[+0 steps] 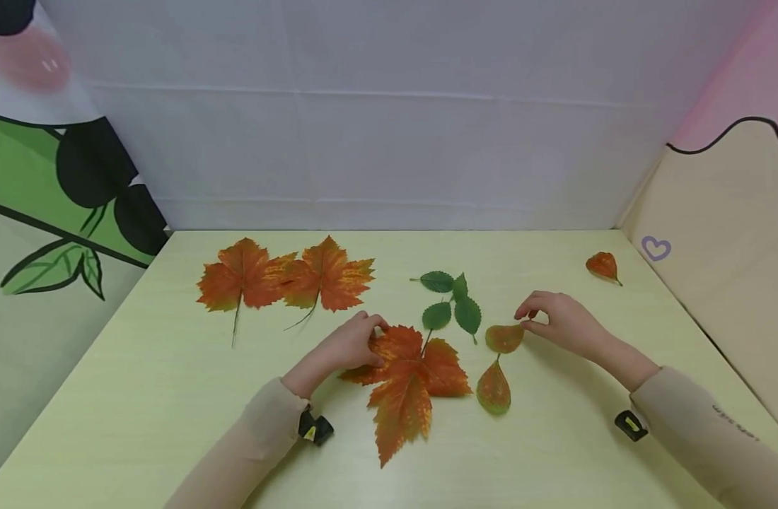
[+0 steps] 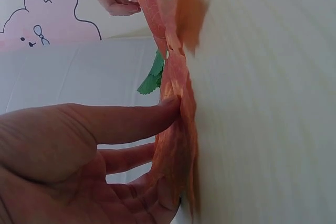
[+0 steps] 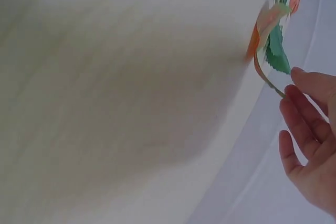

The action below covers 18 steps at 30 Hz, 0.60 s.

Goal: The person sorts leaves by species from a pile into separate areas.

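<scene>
My left hand (image 1: pixel 353 348) pinches the left edge of a large orange maple leaf (image 1: pixel 404 385); in the left wrist view the thumb presses one face of the leaf (image 2: pixel 176 77), with fingers behind it. My right hand (image 1: pixel 564 322) holds the stem end of a small orange-green leaf (image 1: pixel 503 339) at its fingertips. In the right wrist view that leaf (image 3: pixel 270 19) curves away from the fingers. Just below it in the head view lies a pear-shaped orange-green leaf (image 1: pixel 494 389). Several green leaves (image 1: pixel 436 315) on a sprig lie between the hands, beyond the large leaf's stem.
Two orange maple leaves, one on the left (image 1: pixel 242 276) and one overlapping it (image 1: pixel 328 276), lie at the table's back left. A small reddish-orange leaf (image 1: pixel 602 266) rests near the back right corner. A pale wall (image 1: pixel 389 155) rises behind the light yellow table (image 1: pixel 141 396).
</scene>
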Available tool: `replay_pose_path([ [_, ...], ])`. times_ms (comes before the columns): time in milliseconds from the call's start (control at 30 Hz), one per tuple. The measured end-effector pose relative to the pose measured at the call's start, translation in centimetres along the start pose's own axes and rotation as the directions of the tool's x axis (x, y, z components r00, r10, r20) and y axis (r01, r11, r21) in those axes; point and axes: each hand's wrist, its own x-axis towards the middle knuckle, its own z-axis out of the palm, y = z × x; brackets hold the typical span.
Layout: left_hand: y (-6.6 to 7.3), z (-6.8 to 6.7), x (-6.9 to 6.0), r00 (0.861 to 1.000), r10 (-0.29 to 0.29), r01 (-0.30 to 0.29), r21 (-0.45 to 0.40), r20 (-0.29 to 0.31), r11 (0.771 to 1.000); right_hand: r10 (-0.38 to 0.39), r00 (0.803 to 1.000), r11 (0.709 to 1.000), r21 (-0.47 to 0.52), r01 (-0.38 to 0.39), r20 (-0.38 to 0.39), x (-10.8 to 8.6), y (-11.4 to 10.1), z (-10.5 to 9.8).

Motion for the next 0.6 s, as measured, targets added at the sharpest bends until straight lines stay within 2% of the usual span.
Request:
replay_pose_path([
  [200, 0.1, -0.1, 0.0, 1.0, -0.001, 0.001, -0.006, -0.003, 1.0, -0.143, 0.989, 0.989, -0.041, 0.145, 0.045, -0.1, -1.0, 1.2],
  [300, 0.1, -0.1, 0.0, 1.0, 0.0, 0.0, -0.008, -0.004, 1.0, -0.184, 0.98, 0.982, -0.036, 0.187, 0.069, -0.1, -1.2, 1.5],
  [433, 0.0, 0.0, 0.0, 1.0, 0.002, -0.002, -0.002, -0.006, 1.0, -0.186, 0.977, 0.98, -0.053, 0.192, 0.103, -0.1, -1.4, 1.8],
  [600, -0.1, 0.0, 0.1, 1.0, 0.008, -0.008, 0.001, -0.008, 1.0, -0.14, 0.983, 0.987, -0.065, 0.148, 0.121, 0.0, -1.4, 2.4],
])
